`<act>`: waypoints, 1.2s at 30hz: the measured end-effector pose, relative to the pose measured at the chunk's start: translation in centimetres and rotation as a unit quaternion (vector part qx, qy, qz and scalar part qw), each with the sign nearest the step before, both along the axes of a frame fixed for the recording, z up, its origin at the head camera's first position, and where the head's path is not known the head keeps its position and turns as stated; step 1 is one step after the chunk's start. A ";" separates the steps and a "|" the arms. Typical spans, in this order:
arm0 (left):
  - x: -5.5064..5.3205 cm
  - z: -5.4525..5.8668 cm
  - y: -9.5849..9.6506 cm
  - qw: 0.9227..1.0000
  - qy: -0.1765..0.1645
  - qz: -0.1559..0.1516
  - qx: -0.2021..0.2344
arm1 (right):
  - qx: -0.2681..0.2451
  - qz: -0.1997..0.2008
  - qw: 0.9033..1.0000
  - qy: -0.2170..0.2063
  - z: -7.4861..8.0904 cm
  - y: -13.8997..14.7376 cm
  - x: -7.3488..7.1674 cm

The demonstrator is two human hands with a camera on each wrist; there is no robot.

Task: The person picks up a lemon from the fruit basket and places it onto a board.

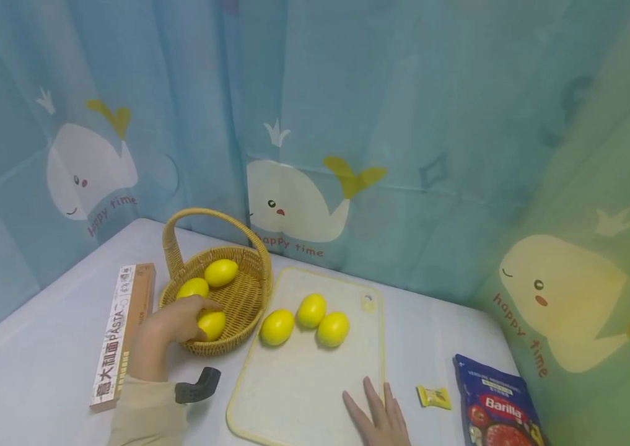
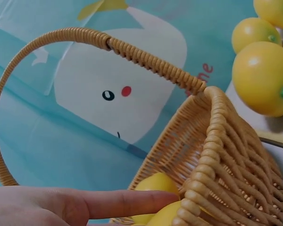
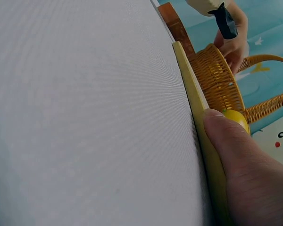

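Observation:
My left hand (image 1: 192,319) reaches into the near side of a woven basket (image 1: 253,297) and grips a yellow lemon (image 1: 213,326) there. Two more lemons (image 1: 221,271) lie deeper in the basket. In the left wrist view a finger (image 2: 122,203) lies across a lemon (image 2: 153,183) under the basket's handle (image 2: 132,51). My right hand (image 1: 378,415) rests flat, fingers straight, on the near right corner of a pale cutting board (image 1: 292,390). Its thumb (image 3: 231,150) lies along the board's edge (image 3: 191,89). Three lemons (image 1: 311,311) sit on the board's far half.
A long pasta box (image 1: 122,331) lies left of the basket. A small yellow wrapper (image 1: 433,396) and a blue Barilla bag (image 1: 495,406) lie right of the board. A whale-print curtain (image 1: 315,124) closes off the back and right of the white table (image 1: 41,359).

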State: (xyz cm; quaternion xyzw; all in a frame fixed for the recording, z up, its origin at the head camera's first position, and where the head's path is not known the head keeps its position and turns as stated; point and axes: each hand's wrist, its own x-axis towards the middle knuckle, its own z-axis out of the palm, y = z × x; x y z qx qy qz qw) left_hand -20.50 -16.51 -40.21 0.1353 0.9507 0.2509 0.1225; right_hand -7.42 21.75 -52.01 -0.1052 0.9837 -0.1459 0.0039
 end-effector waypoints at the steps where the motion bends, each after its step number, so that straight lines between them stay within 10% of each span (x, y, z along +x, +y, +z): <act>1: 0.0 0.0 0.0 1.000 -0.001 0.001 -0.002 | -0.002 0.001 1.000 0.000 0.0 0.0 0.0; 16: -0.4 -0.8 1.0 1.000 0.000 0.012 -0.003 | -0.003 0.002 1.000 0.019 -0.3 0.2 -0.1; 36: 0.2 1.0 1.4 0.999 0.014 0.028 0.025 | -0.002 0.002 1.000 0.031 -0.4 0.1 0.2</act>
